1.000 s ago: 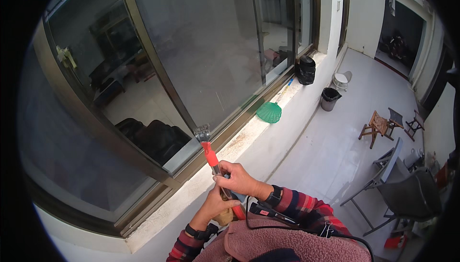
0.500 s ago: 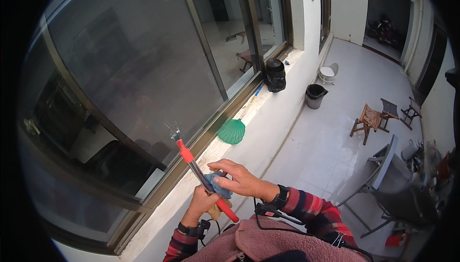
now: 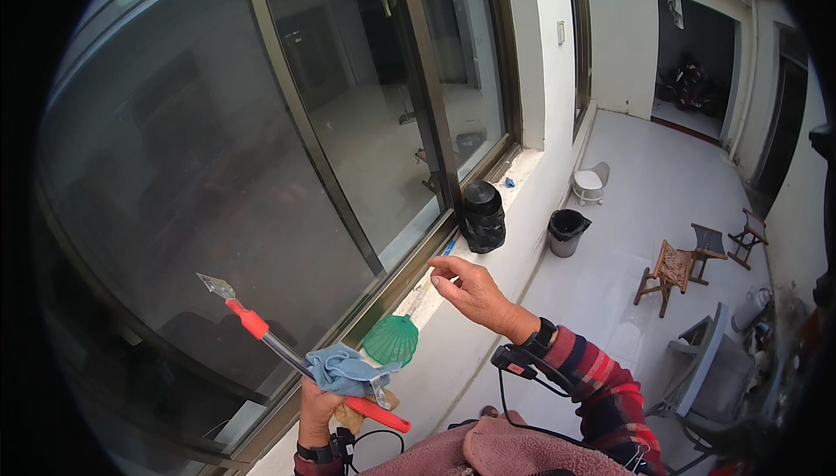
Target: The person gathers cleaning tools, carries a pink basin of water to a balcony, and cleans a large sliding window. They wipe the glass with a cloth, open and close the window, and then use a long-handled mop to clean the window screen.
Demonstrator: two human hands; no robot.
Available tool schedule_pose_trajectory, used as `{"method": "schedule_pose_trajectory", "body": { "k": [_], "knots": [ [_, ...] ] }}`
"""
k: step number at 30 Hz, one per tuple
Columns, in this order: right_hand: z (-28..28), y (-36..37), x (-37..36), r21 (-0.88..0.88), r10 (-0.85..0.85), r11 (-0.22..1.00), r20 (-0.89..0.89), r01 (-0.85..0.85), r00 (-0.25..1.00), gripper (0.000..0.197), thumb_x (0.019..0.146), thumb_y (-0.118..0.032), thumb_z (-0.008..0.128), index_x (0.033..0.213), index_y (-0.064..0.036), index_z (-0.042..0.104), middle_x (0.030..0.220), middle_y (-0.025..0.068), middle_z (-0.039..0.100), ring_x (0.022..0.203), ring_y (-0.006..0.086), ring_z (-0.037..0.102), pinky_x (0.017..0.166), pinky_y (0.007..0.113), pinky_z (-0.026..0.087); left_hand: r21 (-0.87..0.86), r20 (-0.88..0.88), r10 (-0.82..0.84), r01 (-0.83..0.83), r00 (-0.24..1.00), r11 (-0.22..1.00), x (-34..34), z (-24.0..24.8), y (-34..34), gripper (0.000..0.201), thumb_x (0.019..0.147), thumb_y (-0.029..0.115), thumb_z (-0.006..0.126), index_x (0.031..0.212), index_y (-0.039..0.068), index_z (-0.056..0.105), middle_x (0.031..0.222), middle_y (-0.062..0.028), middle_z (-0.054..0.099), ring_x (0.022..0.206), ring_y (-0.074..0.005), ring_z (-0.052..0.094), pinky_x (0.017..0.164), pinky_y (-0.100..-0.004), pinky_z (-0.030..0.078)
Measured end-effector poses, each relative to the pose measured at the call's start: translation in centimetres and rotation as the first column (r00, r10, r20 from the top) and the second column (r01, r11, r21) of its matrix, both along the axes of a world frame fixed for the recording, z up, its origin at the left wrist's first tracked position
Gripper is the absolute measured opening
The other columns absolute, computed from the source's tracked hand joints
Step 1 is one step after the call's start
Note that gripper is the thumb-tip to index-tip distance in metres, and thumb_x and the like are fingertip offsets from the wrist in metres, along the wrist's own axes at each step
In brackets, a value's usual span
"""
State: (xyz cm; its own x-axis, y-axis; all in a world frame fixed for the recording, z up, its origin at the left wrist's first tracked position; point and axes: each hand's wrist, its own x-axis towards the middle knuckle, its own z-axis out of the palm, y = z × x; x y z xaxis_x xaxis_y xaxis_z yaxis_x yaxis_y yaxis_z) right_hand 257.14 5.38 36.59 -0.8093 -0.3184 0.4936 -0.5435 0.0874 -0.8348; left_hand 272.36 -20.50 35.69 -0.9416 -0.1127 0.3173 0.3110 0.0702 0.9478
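Large sliding window panes point(image 3: 261, 154) run along a white sill point(image 3: 453, 337), a tiled yard with a bin point(image 3: 566, 232) and folding stools point(image 3: 670, 271) beyond. From the head view, the left hand point(image 3: 318, 406) grips a red-handled scraper point(image 3: 287, 350) together with a blue cloth point(image 3: 348, 371), blade up by the glass. The right hand point(image 3: 470, 289) hovers empty, fingers loosely spread, above a green swatter point(image 3: 392, 339). Scraping looks paused; next, I judge, the blade needs setting flat on the pane.

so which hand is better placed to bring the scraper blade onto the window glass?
Left. The left hand holds the scraper with a blue cloth, blade close to the window glass. The right hand is empty, open.
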Motion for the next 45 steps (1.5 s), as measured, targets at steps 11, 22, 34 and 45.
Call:
{"method": "schedule_pose_trajectory", "body": {
  "k": [11, 22, 34, 45],
  "knots": [
    [4.1, 3.6, -24.0, -0.043, -0.272, 0.962, -0.076, 0.27, 0.959, 0.041, 0.084, -0.021, 0.058, 0.12, -0.0026, 0.048, 0.105, 0.0153, 0.058, 0.09, 0.0256, 0.058, 0.081, 0.035, 0.047, -0.078, -0.014, 0.174, -0.175, 0.985, 0.981, -10.8, 0.3, 3.4, 0.059, 0.05, 0.009, 0.077, 0.103, 0.003, 0.053, 0.097, -0.0086, 0.06, 0.088, -0.0184, 0.059, 0.082, -0.0315, 0.047],
    [8.0, 2.1, -38.8, -0.348, 0.095, 0.935, 0.048, -0.072, 0.994, 0.054, 0.093, -0.044, 0.039, 0.124, -0.0007, 0.048, 0.117, 0.0148, 0.057, 0.106, 0.0227, 0.055, 0.088, 0.033, 0.044, -0.049, -0.108, 0.647, -0.654, 0.755, 0.755, -10.2, 1.1, 9.6, 0.048, 0.056, 0.015, 0.076, 0.097, 0.002, 0.054, 0.096, -0.0107, 0.06, 0.087, -0.0187, 0.057, 0.08, -0.032, 0.046],
    [9.0, 0.9, -44.5, -0.42, 0.446, 0.832, 0.122, -0.361, 0.887, 0.031, 0.096, -0.029, 0.043, 0.094, -0.0019, 0.058, 0.08, 0.0037, 0.058, 0.072, 0.0116, 0.056, 0.067, 0.026, 0.049, -0.158, -0.173, 0.8, -0.818, 0.575, 0.554, -12.3, 2.9, 17.6, 0.039, 0.055, 0.016, 0.071, 0.089, 0.0, 0.059, 0.087, -0.01, 0.062, 0.079, -0.0185, 0.059, 0.073, -0.0303, 0.047],
    [9.5, 1.9, -46.6, -0.483, 0.378, 0.834, 0.144, -0.269, 0.914, 0.023, 0.093, -0.026, 0.051, 0.091, -0.0038, 0.056, 0.077, 0.0039, 0.057, 0.069, 0.0134, 0.058, 0.065, 0.026, 0.05, -0.228, -0.214, 0.889, -0.906, 0.405, 0.357, -10.1, 2.6, 19.0, 0.031, 0.059, 0.008, 0.065, 0.087, -0.002, 0.058, 0.085, -0.0094, 0.06, 0.076, -0.0176, 0.056, 0.071, -0.0286, 0.045]
  ]
}}
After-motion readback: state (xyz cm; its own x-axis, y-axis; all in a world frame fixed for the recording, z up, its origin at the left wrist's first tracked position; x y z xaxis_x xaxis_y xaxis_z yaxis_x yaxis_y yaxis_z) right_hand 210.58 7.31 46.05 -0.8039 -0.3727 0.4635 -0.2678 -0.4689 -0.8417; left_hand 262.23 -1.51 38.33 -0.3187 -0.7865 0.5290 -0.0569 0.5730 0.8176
